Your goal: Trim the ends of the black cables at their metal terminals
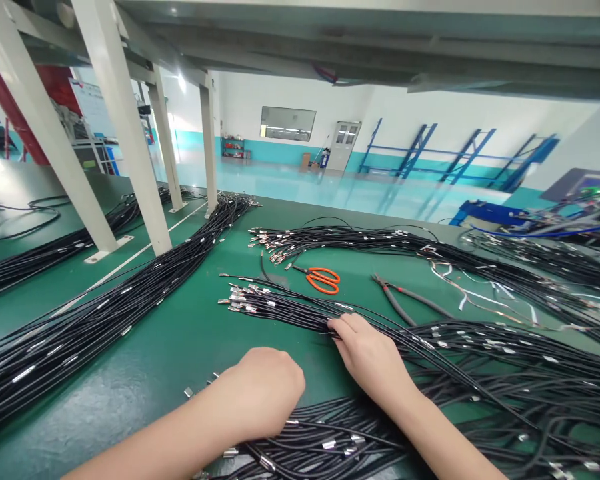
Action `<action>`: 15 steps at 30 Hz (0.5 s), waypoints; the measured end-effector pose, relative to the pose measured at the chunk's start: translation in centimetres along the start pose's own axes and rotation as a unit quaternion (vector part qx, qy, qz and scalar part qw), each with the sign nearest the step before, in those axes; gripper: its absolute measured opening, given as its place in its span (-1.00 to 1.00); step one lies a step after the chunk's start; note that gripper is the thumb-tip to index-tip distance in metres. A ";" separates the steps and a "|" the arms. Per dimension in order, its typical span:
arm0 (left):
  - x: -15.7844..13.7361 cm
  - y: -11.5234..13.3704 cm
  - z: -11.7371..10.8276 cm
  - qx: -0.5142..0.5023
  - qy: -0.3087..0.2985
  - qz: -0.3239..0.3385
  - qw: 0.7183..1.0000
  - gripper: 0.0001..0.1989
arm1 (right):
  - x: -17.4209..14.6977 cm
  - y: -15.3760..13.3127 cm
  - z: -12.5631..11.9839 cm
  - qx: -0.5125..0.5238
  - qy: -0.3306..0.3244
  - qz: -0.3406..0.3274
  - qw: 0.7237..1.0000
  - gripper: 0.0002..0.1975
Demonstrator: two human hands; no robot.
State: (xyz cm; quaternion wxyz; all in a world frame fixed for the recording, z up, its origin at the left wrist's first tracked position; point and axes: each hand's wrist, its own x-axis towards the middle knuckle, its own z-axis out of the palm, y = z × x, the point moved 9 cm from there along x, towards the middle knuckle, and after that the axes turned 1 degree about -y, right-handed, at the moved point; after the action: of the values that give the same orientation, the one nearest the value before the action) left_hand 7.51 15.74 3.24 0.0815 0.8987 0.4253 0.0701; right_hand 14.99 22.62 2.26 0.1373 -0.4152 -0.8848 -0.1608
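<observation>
My right hand (363, 347) has thumb and fingers closed on a bundle of black cables (290, 312), whose metal terminal ends and white label sleeves point left. Nearer to me, my left hand (267, 393) is curled with its knuckles up, over the edge of another black cable bundle (340, 427). Its fingertips are hidden, so what it grips cannot be made out. Small metal terminals show just left of that hand. Beyond the held bundle lie scissors with orange handles (323, 280) and, further right, pliers with grey handles (400, 303).
A thick cable bundle (170, 267) runs along the left, past white metal frame legs (140, 167) standing on the green table (130, 400). More cables (355, 237) lie across the back. White strips (463, 293) lie at right. A shelf (355, 33) overhangs the table.
</observation>
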 end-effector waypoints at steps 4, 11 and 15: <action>0.2 -1.4 0.8 -0.116 -0.044 -0.022 0.992 -0.74 | -0.2 -0.2 -0.3 -0.010 0.023 -0.005 1.000 -0.84; 0.6 -2.6 1.3 -0.139 -0.079 -0.047 0.986 -0.79 | -0.1 -0.2 0.8 -0.025 -0.018 0.003 1.000 -0.86; 0.8 -3.9 1.8 -0.261 -0.061 -0.091 0.959 -0.90 | -0.1 0.3 0.3 -0.018 0.013 0.019 1.000 -0.91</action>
State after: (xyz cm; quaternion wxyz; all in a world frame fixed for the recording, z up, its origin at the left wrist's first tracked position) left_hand 5.44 18.60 0.73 0.3448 0.8063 0.4664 0.1160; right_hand 15.26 22.80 2.01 0.1438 -0.4322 -0.8720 -0.1796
